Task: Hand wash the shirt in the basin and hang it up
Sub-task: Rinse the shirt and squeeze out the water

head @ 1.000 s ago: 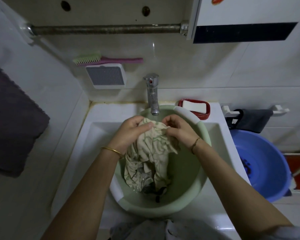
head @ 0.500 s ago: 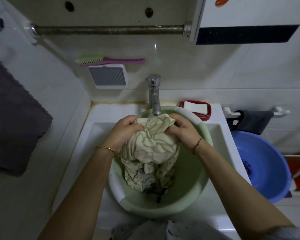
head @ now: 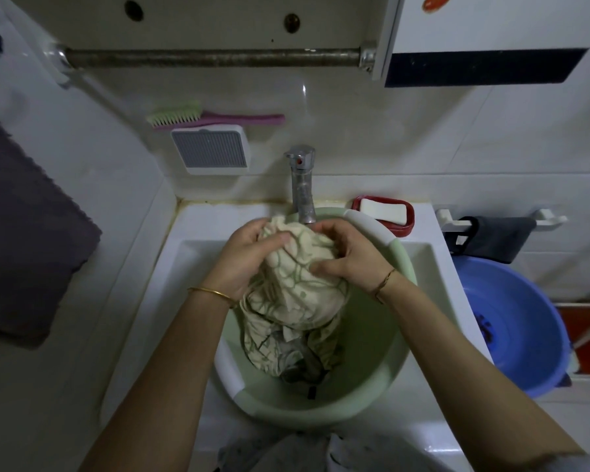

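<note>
A cream shirt (head: 297, 294) with a green pattern hangs bunched and wet over a pale green basin (head: 385, 352) that sits in the white sink. My left hand (head: 249, 257) grips the upper left of the bunch, thumb laid across the cloth. My right hand (head: 351, 257) grips the upper right, fingers curled round the fabric. Both hands hold the top of the shirt just under the tap spout. The shirt's lower end trails down to the basin's bottom, where dark folds lie in shallow water.
A chrome tap (head: 302, 185) stands behind the basin. A red soap dish (head: 406, 219) with a white bar sits to its right. A metal rail (head: 212, 57) runs along the wall above, with a scrub brush (head: 212, 117) below it. A blue basin (head: 511, 321) stands right of the sink.
Both hands have drawn closer together and bunched the top of the shirt more tightly, lifting it nearer the tap. The cloth between them is gathered into a rounder wad.
</note>
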Tool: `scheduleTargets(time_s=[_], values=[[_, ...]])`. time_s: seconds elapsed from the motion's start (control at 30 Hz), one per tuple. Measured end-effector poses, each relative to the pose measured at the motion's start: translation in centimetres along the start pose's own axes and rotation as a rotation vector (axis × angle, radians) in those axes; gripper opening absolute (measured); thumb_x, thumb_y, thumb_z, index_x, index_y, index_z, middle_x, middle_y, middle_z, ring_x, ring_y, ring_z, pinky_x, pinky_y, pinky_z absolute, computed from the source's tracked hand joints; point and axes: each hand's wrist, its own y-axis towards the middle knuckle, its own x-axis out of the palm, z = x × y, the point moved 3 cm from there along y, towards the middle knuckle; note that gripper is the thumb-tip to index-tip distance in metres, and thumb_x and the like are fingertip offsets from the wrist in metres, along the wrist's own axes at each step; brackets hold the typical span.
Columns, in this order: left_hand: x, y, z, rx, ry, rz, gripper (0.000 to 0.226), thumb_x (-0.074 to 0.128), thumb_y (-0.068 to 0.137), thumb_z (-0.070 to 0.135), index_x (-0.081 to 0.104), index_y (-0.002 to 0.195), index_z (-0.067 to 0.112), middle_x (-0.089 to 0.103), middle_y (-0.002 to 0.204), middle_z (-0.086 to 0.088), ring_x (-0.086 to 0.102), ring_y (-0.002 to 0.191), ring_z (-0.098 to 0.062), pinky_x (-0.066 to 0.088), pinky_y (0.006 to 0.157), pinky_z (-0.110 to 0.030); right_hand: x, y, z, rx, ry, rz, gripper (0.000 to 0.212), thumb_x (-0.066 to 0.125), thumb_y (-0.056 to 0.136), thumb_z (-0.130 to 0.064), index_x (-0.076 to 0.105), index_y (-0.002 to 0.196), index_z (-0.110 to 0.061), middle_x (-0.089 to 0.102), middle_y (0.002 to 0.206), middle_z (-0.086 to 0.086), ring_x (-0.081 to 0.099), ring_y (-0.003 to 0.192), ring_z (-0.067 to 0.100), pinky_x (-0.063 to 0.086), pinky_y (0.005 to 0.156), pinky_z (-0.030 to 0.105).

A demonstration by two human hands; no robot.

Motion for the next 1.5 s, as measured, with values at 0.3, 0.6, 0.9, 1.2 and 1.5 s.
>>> scheduleTargets(time_s=[0.3, 0.6, 0.9, 1.2, 1.5], values=[[-1.3, 0.4, 0.5, 0.013, -0.136, 0.14, 0.02, 0.047, 0.092, -0.005, 0.051, 0.09, 0.015, 0.06, 0.092, -0.008, 0.06, 0.081, -0.018, 0.051, 0.073, -0.032, -0.9, -0.4, 1.2, 0.233, -0.06, -0.048, 0.025, 0.074, 0.079, -0.019, 0.066, 0.099, -0.005, 0.063, 0.087, 0.006, 0.059, 0.076, 0.012, 0.049, 0.069, 0.02], [-1.1, 0.4, 0.1, -0.011, 0.146, 0.062, 0.054, 0.054, 0.067, -0.013, 0.058, 0.11, 0.018, 0.058, 0.101, -0.005, 0.056, 0.082, -0.013, 0.047, 0.067, -0.023, -1.4, -0.1, 1.1, 0.04, 0.296, 0.04, 0.044, 0.059, 0.071, 0.021, 0.063, 0.098, -0.013, 0.065, 0.073, -0.004, 0.061, 0.069, 0.005, 0.051, 0.064, 0.015], [0.7, 0.3, -0.7, 0.008, 0.52, -0.209, 0.019, 0.076, 0.078, 0.023, 0.068, 0.094, 0.02, 0.068, 0.092, 0.001, 0.063, 0.084, -0.01, 0.049, 0.083, -0.03, -0.5, 0.0, -0.4, -0.077, 0.321, -0.038, 0.04, 0.057, 0.076, 0.019, 0.062, 0.101, -0.013, 0.069, 0.076, -0.007, 0.063, 0.076, 0.007, 0.052, 0.074, 0.018], [0.1, 0.6, 2.3, 0.283, 0.433, 0.069, 0.013, 0.06, 0.091, 0.014, 0.058, 0.081, 0.022, 0.061, 0.083, 0.002, 0.059, 0.08, -0.012, 0.047, 0.074, -0.027, 0.3, -0.3, 1.0, 0.101, -0.177, -0.057, 0.022, 0.075, 0.076, -0.006, 0.057, 0.086, -0.016, 0.061, 0.089, 0.002, 0.06, 0.083, 0.019, 0.053, 0.079, 0.029], [-0.5, -0.1, 5.5, 0.435, 0.405, 0.208, 0.003, 0.058, 0.092, 0.012, 0.06, 0.09, 0.011, 0.057, 0.08, 0.004, 0.053, 0.07, 0.003, 0.043, 0.067, -0.014, 1.5, -0.5, 2.3, 0.211, -0.492, -0.295, 0.028, 0.071, 0.082, -0.022, 0.054, 0.102, -0.013, 0.055, 0.092, -0.003, 0.053, 0.086, 0.013, 0.046, 0.082, 0.029]])
